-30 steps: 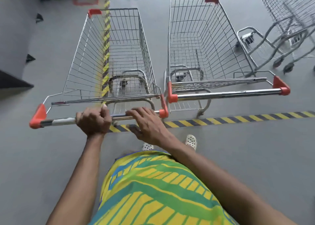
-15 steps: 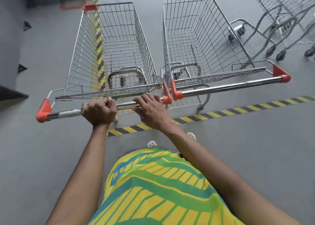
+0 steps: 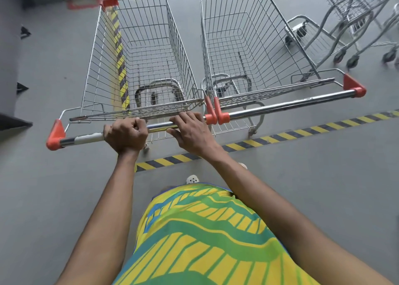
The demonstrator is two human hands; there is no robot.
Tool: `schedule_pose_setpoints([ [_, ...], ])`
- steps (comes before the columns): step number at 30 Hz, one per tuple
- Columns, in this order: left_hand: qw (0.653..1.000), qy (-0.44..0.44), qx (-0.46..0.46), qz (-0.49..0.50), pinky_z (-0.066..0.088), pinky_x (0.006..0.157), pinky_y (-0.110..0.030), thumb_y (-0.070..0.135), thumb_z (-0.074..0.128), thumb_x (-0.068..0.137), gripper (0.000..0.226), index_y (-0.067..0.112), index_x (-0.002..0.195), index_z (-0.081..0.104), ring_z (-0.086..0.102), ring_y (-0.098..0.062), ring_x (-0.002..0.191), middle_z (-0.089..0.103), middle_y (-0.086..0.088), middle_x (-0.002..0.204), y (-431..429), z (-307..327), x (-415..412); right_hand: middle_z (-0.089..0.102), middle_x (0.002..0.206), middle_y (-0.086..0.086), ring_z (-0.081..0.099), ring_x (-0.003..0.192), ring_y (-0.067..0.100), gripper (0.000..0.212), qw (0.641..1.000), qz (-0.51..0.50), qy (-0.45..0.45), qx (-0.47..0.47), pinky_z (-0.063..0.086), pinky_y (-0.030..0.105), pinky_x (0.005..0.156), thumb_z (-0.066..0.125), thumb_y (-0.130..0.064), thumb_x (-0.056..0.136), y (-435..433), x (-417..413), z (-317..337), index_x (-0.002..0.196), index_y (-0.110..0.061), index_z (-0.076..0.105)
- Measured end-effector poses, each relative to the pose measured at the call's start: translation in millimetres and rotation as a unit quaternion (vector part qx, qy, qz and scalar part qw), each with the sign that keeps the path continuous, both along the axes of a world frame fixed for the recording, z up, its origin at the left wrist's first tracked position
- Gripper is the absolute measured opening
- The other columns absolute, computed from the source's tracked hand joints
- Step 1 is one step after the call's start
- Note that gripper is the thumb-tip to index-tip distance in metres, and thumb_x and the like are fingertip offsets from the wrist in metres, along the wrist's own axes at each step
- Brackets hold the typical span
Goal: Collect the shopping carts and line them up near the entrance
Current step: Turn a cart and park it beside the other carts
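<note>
As left hand (image 3: 126,134), right hand (image 3: 192,133) fingers (image 3: 185,117) clamp handle (image 3: 86,138) | second cart (image 3: 248,36) abuts right

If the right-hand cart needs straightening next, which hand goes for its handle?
Right. The right hand holds the left cart's handle at its right end, next to the orange caps where the right cart's handle begins. The left hand grips farther left and can steady that cart.
</note>
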State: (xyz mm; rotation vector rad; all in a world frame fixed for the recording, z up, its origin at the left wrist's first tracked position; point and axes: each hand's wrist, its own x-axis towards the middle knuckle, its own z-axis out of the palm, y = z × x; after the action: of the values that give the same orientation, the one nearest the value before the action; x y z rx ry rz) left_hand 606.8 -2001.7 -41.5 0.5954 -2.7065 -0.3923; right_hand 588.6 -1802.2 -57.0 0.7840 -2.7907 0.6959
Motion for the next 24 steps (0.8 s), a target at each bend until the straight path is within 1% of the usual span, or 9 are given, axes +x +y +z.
schedule_pose_setpoints([
  [13,1.000,0.003,-0.002,-0.008,0.036,0.070,-0.038,0.031,0.052,0.086,0.035,0.009,0.061,0.066,0.053,-0.033,0.057,0.062,-0.010,0.058,0.0,-4.2,5.9,0.064,0.102,0.001,0.058,0.096,0.025,0.029,1.000,0.006,0.002,-0.003,0.034,0.038,0.090,0.060,-0.043,0.100,4.8,5.7,-0.5,0.111,-0.017,0.065],
  [19,1.000,0.003,-0.003,-0.007,0.037,0.071,-0.039,0.031,0.051,0.087,0.037,0.008,0.062,0.067,0.054,-0.034,0.057,0.063,-0.010,0.059,2.1,-5.5,6.5,0.064,0.103,0.002,0.057,0.096,0.025,0.031,1.000,0.011,-0.003,0.001,0.036,0.039,0.091,0.057,-0.044,0.101,7.2,5.7,0.6,0.113,-0.016,0.065],
  [24,1.000,0.009,-0.007,-0.007,0.037,0.068,-0.038,0.031,0.050,0.087,0.038,0.008,0.060,0.065,0.051,-0.033,0.054,0.061,-0.011,0.057,1.2,-5.6,7.1,0.063,0.101,0.002,0.057,0.095,0.025,0.031,1.000,0.005,-0.004,0.005,0.035,0.039,0.090,0.056,-0.044,0.101,6.8,6.9,0.8,0.113,-0.016,0.064],
])
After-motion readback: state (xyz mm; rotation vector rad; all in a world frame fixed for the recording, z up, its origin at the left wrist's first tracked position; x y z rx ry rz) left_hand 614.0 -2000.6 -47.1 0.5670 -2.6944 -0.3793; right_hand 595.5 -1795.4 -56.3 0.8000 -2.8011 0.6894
